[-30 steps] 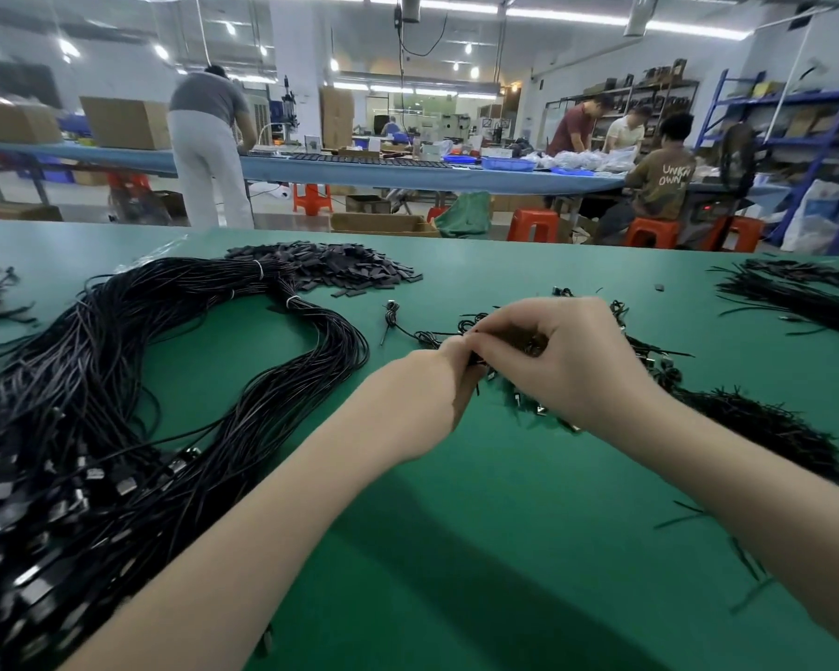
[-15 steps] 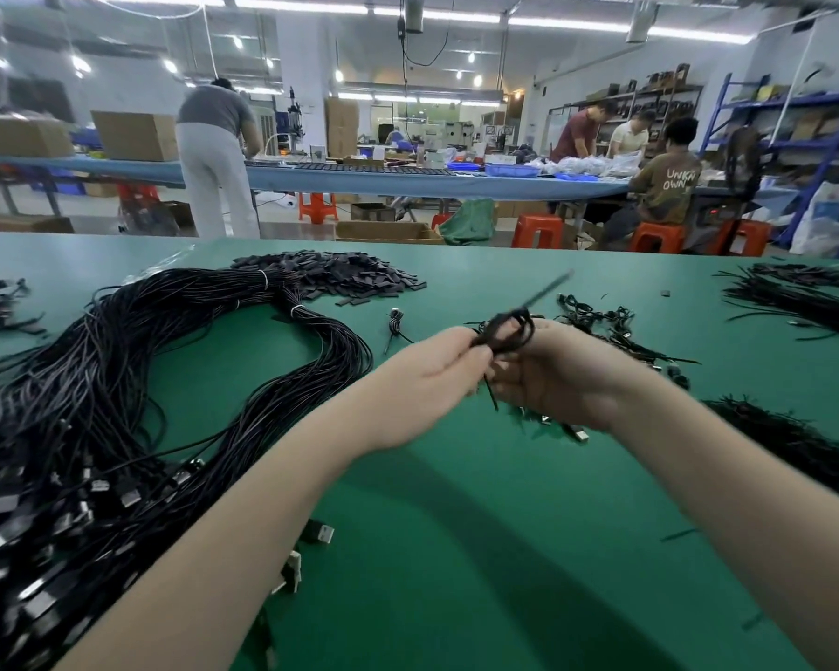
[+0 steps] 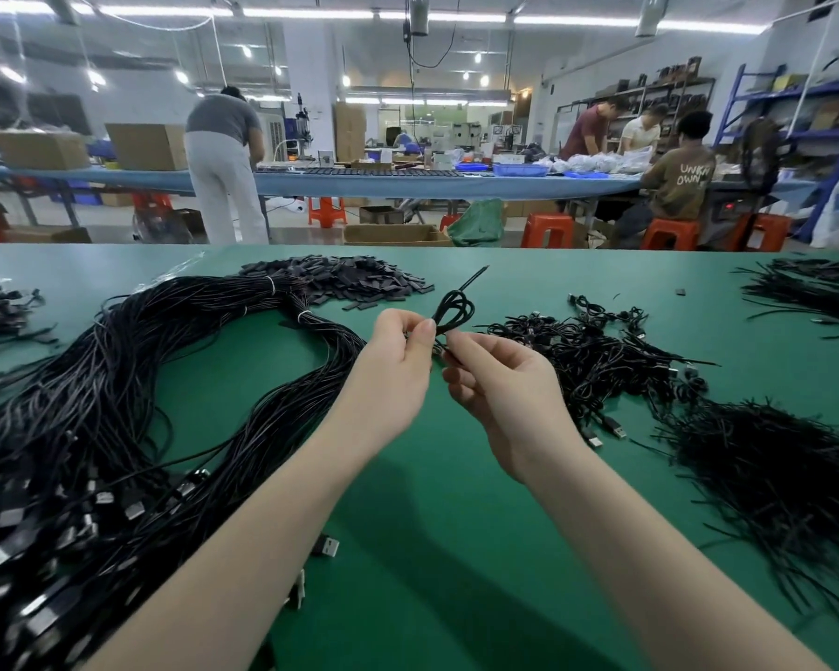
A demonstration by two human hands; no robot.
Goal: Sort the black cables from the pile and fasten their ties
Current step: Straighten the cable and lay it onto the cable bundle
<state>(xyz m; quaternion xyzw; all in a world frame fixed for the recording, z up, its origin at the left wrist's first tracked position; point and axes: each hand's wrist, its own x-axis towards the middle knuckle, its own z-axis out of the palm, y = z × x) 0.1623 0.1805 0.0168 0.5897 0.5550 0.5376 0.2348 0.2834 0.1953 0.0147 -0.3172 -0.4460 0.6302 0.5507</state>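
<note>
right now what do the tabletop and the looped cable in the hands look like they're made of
Tabletop: looks like a matte green mat, rubber or vinyl, with only soft glare. Looped cable, pinched by left hand and right hand: black plastic or rubber jacket with a slight sheen, probably.

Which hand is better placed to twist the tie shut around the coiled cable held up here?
Probably the right hand: its fingertips pinch at the coiled cable's waist, where the tie seems to sit. The left hand grips that coil just beside it, steadying it.
</note>
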